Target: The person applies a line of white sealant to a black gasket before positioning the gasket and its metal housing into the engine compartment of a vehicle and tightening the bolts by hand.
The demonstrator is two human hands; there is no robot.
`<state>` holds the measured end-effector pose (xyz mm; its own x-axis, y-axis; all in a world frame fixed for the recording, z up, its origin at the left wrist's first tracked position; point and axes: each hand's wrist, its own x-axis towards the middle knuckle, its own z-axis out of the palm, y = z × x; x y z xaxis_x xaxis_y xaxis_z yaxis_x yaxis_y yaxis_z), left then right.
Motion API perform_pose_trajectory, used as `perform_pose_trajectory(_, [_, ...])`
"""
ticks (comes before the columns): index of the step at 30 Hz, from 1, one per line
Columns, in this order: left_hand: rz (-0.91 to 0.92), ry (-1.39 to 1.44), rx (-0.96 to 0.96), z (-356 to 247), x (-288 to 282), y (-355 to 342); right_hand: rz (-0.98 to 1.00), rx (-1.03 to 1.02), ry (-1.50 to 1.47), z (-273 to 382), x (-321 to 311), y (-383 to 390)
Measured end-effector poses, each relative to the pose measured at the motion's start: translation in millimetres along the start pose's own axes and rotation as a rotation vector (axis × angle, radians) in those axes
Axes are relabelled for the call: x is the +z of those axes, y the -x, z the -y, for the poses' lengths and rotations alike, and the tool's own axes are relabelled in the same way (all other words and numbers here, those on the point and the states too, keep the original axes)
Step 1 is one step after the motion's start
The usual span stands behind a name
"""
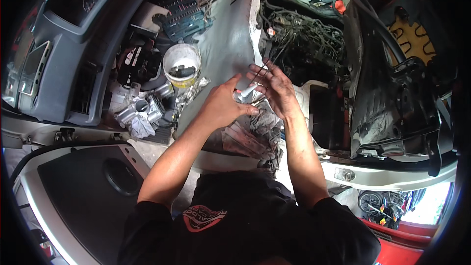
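Held forward and close together: left hand [222,105] and right hand [275,91].
Angled up and to the right along the left forearm [189,145], with thumb [249,111] and index finger [232,82] spread well apart; set more steeply along the right forearm [303,157], leaning leftward up to the wrist [290,116], with dark-smudged fingers [260,72] partly bent and directed up and leftward.

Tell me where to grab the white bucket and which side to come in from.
Best taken, I'd judge, by the right edge of its rim, from above and right. The bucket's open mouth faces up, exposing that edge; the flat grey sheet lies on that side, while a black part crowds the left.
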<state>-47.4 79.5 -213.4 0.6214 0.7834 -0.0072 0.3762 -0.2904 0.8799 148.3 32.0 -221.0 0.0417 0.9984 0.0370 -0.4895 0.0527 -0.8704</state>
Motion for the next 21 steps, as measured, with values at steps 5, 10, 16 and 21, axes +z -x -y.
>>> perform_pose_trajectory(5, [0.036,-0.205,-0.147,-16.9,8.7,12.4,-0.017,0.024,-0.026,-11.6,-2.1,2.3])
perform_pose_trajectory(10, [-0.065,-0.286,-0.090,-27.1,18.3,24.4,0.137,-0.002,-0.189,-3.4,-2.0,6.8])
perform_pose_trajectory(16, [-0.233,0.027,0.005,-26.0,-5.4,39.2,0.248,-0.049,-0.257,12.9,-16.4,13.8])
perform_pose_trajectory(21, [-0.054,0.550,-0.201,-14.2,-17.7,41.3,0.403,-0.057,-0.269,17.5,-22.1,23.1])
